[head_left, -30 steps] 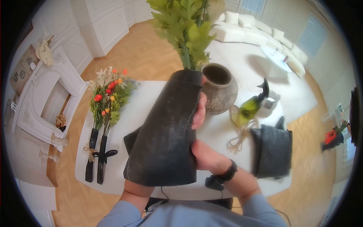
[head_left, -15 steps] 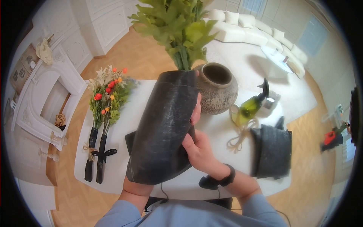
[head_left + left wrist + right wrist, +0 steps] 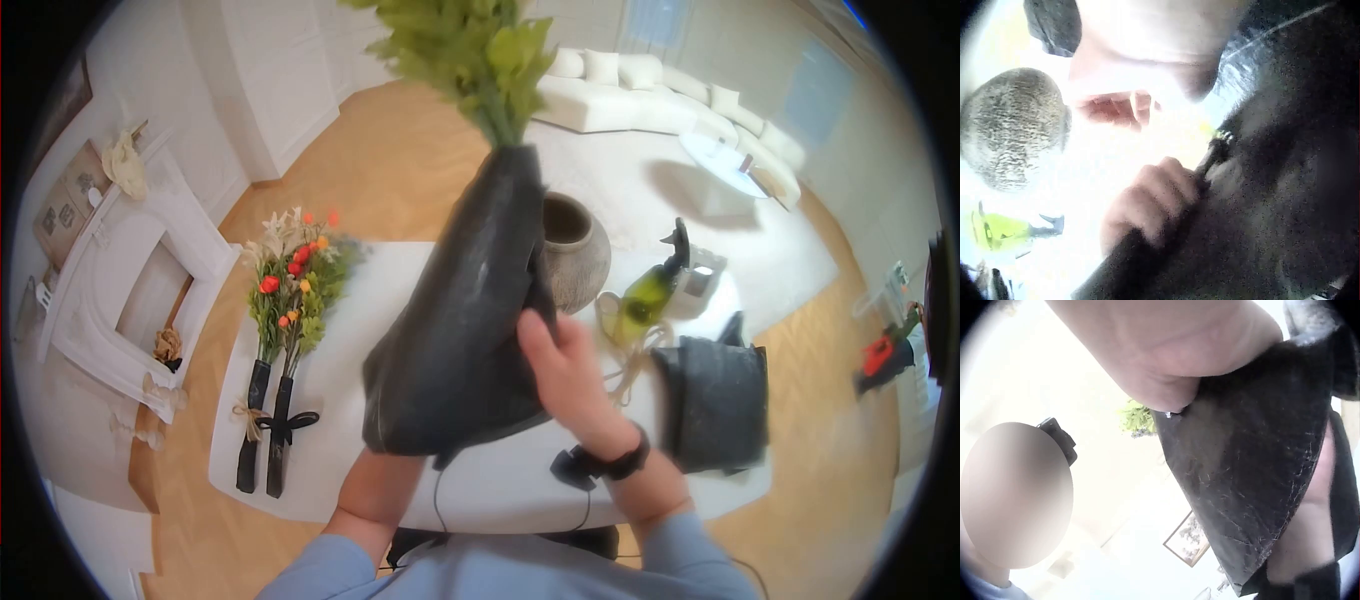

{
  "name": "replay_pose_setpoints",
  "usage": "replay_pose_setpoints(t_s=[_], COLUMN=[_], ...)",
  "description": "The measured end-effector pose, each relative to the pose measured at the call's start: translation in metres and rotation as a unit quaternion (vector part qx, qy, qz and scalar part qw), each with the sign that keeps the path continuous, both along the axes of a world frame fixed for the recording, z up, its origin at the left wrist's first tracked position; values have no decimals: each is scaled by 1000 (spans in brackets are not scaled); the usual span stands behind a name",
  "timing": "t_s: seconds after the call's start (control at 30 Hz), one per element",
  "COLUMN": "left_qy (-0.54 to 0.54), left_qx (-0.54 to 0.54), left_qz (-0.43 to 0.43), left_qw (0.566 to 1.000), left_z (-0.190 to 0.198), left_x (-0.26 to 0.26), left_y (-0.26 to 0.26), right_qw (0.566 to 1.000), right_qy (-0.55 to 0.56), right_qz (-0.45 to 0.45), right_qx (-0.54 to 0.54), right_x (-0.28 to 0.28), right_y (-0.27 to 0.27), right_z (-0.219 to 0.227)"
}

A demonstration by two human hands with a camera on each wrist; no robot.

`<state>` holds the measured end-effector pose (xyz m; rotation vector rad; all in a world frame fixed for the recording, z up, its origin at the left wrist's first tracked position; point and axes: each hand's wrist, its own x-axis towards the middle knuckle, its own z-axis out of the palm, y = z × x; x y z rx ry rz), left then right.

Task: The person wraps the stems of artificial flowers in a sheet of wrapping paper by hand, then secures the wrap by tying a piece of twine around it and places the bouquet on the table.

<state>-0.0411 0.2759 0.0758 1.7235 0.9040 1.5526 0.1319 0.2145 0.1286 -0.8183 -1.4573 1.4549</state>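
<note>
Black wrapping paper (image 3: 450, 330) surrounds a bunch of green leafy stems (image 3: 480, 70), held up tilted over the table. My right hand (image 3: 570, 375) pinches the paper's right edge between thumb and fingers; in the left wrist view those fingers curl over the dark edge. My left hand (image 3: 1147, 56) holds the bundle from behind, its fingers curled; the paper hides it in the head view, where only the forearm comes out below. Behind the bundle stands a round brown textured vase (image 3: 580, 255), partly covered by it.
Two flower bunches (image 3: 290, 290) with black-wrapped stems lie left on the white table (image 3: 330, 450). To the right are a green spray bottle (image 3: 645, 300), beige twine (image 3: 630, 370) and a stack of black sheets (image 3: 715, 400). A sofa (image 3: 640, 105) stands far back.
My right hand has drawn the paper's right edge across, and the wrap looks narrower at the top. The left fingers, seen earlier at its right side, are now covered. The head view has shifted slightly.
</note>
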Motion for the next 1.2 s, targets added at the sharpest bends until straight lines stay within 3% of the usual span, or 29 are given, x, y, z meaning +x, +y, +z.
replay_pose_setpoints(t_s=[0.07, 0.13, 0.2, 0.23, 0.27, 0.33, 0.4, 0.43, 0.47, 0.5, 0.6, 0.67, 0.7, 0.83, 0.9, 1.1, 1.2], left_qy=[76, 149, 214, 271, 308, 406, 266, 172, 23, 67, 40, 52, -51, -89, -65, -38, -15], left_qx=[61, 124, 179, -46, -267, -314, -278, -173, -95, 26, 114, 114, 74, 14, 21, 6, -48], left_qz=[54, 104, 159, -2, -160, -321, -262, -122, 77, 194, 229, 102, 53, 35, 115, 141, 167], left_qw=[994, 976, 947, 962, 899, 796, 885, 962, 992, 978, 966, 987, 995, 995, 991, 989, 985], left_z=[-35, -67, -99, -71, -26, 41, 84, 93, 111, 115, 121, 128, 126, 125, 125, 124, 122], left_x=[19, 37, 52, 52, 49, 38, 15, 7, -8, -16, -38, -46, -42, -48, -42, -42, -47], left_y=[-24, -37, -48, -77, -113, -137, -155, -159, -136, -114, -73, -67, -70, -82, -86, -89, -82], right_qw=[997, 991, 991, 989, 989, 980, 981, 969, 954, 955, 948, 944, 946, 943, 953, 993, 993], right_qy=[66, -14, -44, -75, -72, -89, -95, -133, -171, -170, -208, -219, -212, -201, -187, -22, -20], right_qz=[-30, -92, -90, -81, -83, -86, -83, -91, -92, -87, -68, -47, -45, -57, -45, -19, -21], right_qx=[13, 92, 94, 96, 100, 154, 151, 189, 227, 228, 230, 241, 241, 261, 235, 113, 114], right_x=[1, 15, 33, 39, 42, 45, 45, 44, 41, 39, 37, 36, 35, 37, 41, 34, 28], right_y=[6, 18, 29, 33, 35, 37, 32, 29, 23, 20, 11, 8, 8, 10, 10, 3, 0], right_z=[25, 47, 74, 83, 85, 83, 78, 76, 74, 74, 75, 73, 70, 60, 56, 36, 30])
